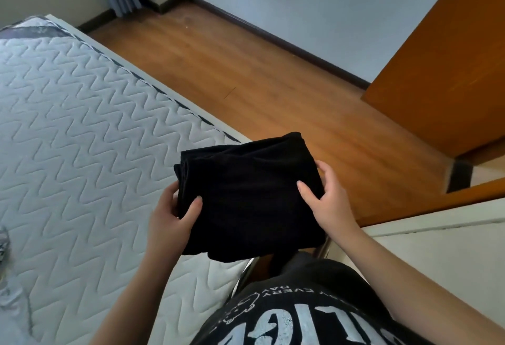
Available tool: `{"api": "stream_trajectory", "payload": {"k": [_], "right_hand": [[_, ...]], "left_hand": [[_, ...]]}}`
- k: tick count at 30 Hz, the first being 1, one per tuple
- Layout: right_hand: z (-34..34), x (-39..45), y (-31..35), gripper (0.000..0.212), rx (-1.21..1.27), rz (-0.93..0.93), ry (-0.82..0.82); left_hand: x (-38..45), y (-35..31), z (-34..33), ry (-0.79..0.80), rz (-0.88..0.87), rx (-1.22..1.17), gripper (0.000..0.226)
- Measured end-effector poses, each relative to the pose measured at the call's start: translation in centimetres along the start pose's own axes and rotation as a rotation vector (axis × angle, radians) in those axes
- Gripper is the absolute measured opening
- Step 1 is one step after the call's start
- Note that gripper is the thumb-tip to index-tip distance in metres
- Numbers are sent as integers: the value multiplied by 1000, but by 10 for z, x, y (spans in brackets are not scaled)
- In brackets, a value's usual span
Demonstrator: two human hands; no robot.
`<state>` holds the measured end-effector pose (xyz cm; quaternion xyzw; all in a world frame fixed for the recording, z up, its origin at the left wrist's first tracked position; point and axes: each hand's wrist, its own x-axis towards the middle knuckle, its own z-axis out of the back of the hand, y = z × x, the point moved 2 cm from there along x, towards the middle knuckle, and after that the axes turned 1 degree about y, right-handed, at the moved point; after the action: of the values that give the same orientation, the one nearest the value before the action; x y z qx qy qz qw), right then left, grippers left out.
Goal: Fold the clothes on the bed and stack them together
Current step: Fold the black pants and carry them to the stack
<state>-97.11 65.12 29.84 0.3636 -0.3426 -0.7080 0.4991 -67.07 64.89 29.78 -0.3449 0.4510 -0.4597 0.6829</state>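
**A:** What is the biggest thing in front of you?

**B:** The bed (82,126). Your view looks down on its bare quilted mattress, white with a zigzag stitch, filling the left side. Its near corner sits just below your hands. To the right of it runs the wooden floor (246,76), up to a pale wall with a dark skirting board. An orange-brown door (451,71) stands at the far right.

**A:** And the clothes?

**B:** You hold one folded black garment (246,197) in the air, over the bed's near corner and partly over the floor. It is folded into a thick, roughly square bundle, with layered edges showing on its left side. At the left edge of the frame, part of a pale garment (8,276) lies on the mattress, well apart from the black one; what kind it is I cannot tell.

**A:** How are your hands placed?

**B:** Your left hand (172,213) grips the bundle's left edge, thumb on top and fingers underneath. Your right hand (328,197) grips the right edge the same way, thumb lying across the top and fingers curled round the side. Both hands are grasping the black garment.
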Motion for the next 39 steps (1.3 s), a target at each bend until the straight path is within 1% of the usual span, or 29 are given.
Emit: {"api": "stream_trajectory", "payload": {"k": [6, 9, 14, 18, 21, 22, 25, 30, 33, 36, 39], "right_hand": [[27, 75, -30, 53, 37, -12, 62], [39, 124, -43, 55, 37, -21, 136], [64, 193, -52, 51, 80, -16, 254], [80, 234, -54, 49, 78, -11, 356], [82, 252, -53, 46, 67, 0, 390], [82, 255, -49, 44, 58, -2, 392], [77, 263, -42, 48, 24, 22, 368], [79, 279, -32, 53, -57, 45, 312], [95, 297, -35, 56, -52, 24, 266], [117, 315, -36, 56, -46, 2, 170], [136, 332, -36, 55, -54, -12, 94]], "left_hand": [[35, -26, -55, -53, 44, 12, 39], [53, -46, -86, -129, 74, 12, 34], [74, -78, -131, -239, 130, -3, 35], [85, -93, -154, -274, 156, -46, 35], [92, -97, -163, -268, 178, -77, 34], [95, -97, -163, -264, 182, -94, 35], [107, -94, -158, -252, 185, -150, 39], [146, -90, -157, -162, 169, -188, 39], [175, -105, -174, -70, 118, -188, 39], [203, -127, -192, 2, 81, -168, 38], [230, -147, -210, 69, 59, -154, 45]]}}
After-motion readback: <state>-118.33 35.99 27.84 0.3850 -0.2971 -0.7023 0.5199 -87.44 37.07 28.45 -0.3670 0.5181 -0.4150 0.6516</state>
